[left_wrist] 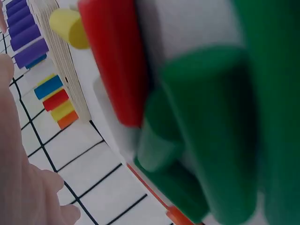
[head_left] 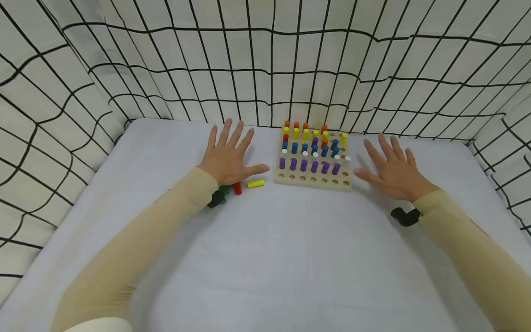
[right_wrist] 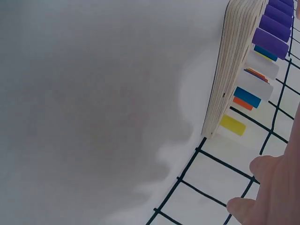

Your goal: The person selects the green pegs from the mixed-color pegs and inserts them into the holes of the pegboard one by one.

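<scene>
A wooden pegboard [head_left: 307, 183] stands at the back of the table, with rows of purple [head_left: 304, 165], blue [head_left: 325, 151], white, yellow [head_left: 305, 134] and orange pegs in its holes. My left hand [head_left: 228, 159] is left of the board, fingers spread, holding nothing. Below that hand lie a loose yellow peg [head_left: 256, 183], a red peg [head_left: 238, 188] and several green pegs [left_wrist: 211, 136], partly hidden by the wrist in the head view. To the board's right my right hand [head_left: 396, 173] spreads its fingers and holds nothing, its thumb pointing toward the board.
A white sheet [head_left: 282, 258] covers the table. Black wire grid [head_left: 271, 60] over white cloth walls the back and both sides, close behind the board. A black wrist camera [head_left: 405, 216] sits beneath the right wrist. The front row of holes in the board holds no pegs.
</scene>
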{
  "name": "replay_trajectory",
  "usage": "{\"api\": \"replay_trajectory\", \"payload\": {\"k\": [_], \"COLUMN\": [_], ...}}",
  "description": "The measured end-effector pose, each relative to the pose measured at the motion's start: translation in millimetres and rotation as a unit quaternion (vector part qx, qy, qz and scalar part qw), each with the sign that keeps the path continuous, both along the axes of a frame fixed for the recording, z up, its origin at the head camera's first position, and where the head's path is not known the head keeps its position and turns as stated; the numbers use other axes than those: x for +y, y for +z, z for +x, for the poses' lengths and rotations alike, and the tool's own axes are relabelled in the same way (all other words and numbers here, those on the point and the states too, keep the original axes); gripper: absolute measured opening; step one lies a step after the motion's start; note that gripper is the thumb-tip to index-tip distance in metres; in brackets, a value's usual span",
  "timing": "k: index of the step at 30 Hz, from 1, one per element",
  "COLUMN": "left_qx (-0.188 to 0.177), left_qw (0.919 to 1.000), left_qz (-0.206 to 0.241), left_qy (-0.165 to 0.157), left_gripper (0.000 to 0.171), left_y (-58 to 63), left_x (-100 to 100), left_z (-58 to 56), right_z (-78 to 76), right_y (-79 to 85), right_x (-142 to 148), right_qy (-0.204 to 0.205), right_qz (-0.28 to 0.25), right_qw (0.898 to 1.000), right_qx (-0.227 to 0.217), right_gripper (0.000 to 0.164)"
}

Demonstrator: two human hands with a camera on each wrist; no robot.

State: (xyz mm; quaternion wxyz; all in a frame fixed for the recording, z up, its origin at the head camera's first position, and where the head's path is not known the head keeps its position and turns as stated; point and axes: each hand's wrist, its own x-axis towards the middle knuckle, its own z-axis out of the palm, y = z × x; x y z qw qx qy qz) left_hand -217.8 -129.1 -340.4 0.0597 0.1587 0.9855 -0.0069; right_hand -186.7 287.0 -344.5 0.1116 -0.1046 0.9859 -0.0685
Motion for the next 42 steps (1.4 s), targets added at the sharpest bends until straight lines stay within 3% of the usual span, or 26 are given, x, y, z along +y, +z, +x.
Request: {"api": "replay_trajectory", "payload": {"k": [10,19,24,42], "left_qx": [-0.014,-0.040,-0.039,-0.068], "left_qw": [0.9995,0.9979,0.9971,0.9959], "left_qz": [-0.019,-0.031,-0.054,-0.052], "left_qy": [-0.023,-0.040,-0.037,-0.029], "left_gripper": [0.111,0.117,0.120,0.128], "left_y": [-1.4,-2.0,0.1,-10.6], "left_x": [28.6,56.9,64.5,85.6], "left_z": [-2.3,8.6,13.7,8.5], "right_z": [-8.6,-11.0,-12.4,-14.9], "right_y": [-4.6,-10.7,-13.5,-21.5], "right_x": [-15.5,-23.4,-31.4,-50.0], "right_qy": [0.015,0.029,0.026,0.027], "right_qz": [0.001,0.011,0.006,0.038], "right_qw": [1.000,0.999,0.998,0.997], "right_qx": [-0.018,-0.035,-0.049,-0.068], "right_gripper": [0.103,0.104,0.110,0.129]}}
